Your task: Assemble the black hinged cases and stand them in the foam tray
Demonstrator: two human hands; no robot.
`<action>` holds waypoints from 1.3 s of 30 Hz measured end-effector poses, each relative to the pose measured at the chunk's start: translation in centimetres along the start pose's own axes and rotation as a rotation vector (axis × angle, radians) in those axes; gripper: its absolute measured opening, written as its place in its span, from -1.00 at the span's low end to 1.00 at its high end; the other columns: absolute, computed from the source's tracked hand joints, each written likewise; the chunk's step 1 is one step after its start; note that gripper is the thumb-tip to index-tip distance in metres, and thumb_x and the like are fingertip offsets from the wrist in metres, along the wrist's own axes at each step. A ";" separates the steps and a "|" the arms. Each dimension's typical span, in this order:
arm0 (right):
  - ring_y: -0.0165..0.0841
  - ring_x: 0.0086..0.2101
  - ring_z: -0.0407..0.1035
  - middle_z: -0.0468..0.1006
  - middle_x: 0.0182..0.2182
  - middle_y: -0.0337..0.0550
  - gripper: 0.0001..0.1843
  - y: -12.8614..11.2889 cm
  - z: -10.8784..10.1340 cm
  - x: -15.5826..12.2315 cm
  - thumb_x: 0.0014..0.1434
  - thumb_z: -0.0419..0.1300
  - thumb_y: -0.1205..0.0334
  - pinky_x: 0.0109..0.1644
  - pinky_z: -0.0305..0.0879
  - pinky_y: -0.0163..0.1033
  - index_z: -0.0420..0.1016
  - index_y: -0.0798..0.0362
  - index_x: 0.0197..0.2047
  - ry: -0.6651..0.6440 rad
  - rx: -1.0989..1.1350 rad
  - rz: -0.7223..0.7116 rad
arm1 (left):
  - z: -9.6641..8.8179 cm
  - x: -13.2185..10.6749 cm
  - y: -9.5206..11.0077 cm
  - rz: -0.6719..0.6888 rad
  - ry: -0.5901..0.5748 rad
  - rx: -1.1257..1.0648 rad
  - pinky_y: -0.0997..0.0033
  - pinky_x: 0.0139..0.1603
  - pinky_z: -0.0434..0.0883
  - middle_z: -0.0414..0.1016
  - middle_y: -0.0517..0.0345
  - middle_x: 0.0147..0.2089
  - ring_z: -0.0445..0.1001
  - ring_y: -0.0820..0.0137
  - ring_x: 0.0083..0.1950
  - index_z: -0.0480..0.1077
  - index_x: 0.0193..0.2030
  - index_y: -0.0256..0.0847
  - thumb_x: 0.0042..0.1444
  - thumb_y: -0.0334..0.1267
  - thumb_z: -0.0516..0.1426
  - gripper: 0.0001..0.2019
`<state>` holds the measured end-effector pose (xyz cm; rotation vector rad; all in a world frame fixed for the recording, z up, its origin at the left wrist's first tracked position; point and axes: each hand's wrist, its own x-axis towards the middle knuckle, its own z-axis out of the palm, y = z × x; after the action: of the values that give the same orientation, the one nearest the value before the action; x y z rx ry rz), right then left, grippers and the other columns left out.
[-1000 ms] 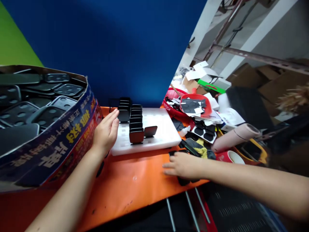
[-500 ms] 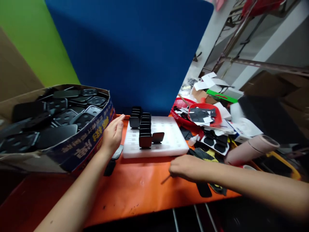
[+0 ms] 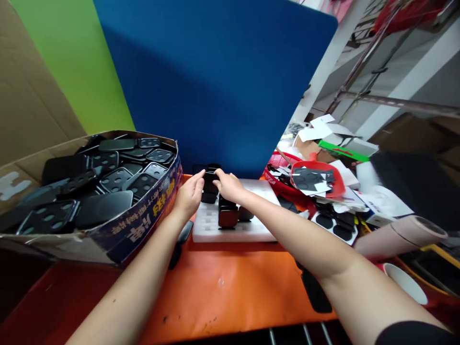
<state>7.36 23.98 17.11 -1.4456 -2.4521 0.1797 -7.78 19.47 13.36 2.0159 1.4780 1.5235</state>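
Observation:
A white foam tray [image 3: 215, 231] lies on the orange table [image 3: 223, 292] and holds rows of small black pieces [image 3: 228, 215] standing upright in its slots. My left hand [image 3: 189, 195] and my right hand [image 3: 228, 186] meet over the tray's far rows. Both have their fingers curled around one black piece [image 3: 210, 178] at the back, the left hand from the left and the right hand from the right. My right forearm crosses over the tray's right half and hides it.
A large cardboard box [image 3: 151, 218] of black moulded cases stands at the left, touching my left wrist. At the right are a red scoop [image 3: 325, 167] with black pads, a paper roll [image 3: 398, 237] and a white cup [image 3: 406, 282]. A blue partition [image 3: 215, 86] closes the back.
My right hand has left the table's front right edge and moved up to the tray's back rows. My left hand has shifted slightly right onto the same black piece. The view has tilted upward.

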 end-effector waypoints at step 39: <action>-0.17 -0.14 0.41 0.49 -0.15 -0.02 -0.59 11.9 2.1 -34.3 0.03 0.16 -0.07 -0.19 0.27 -0.18 0.41 0.02 -0.14 -0.284 -0.022 0.921 | 13.1 -14.1 15.2 0.408 -0.836 -0.193 0.21 0.14 0.34 0.36 0.03 0.18 0.35 0.29 0.15 0.30 0.15 -0.15 0.19 -0.41 -0.08 -0.59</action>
<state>32.29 -0.03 5.84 -2.5927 -1.7588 0.5694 12.21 5.89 9.16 2.4547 0.5991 0.6840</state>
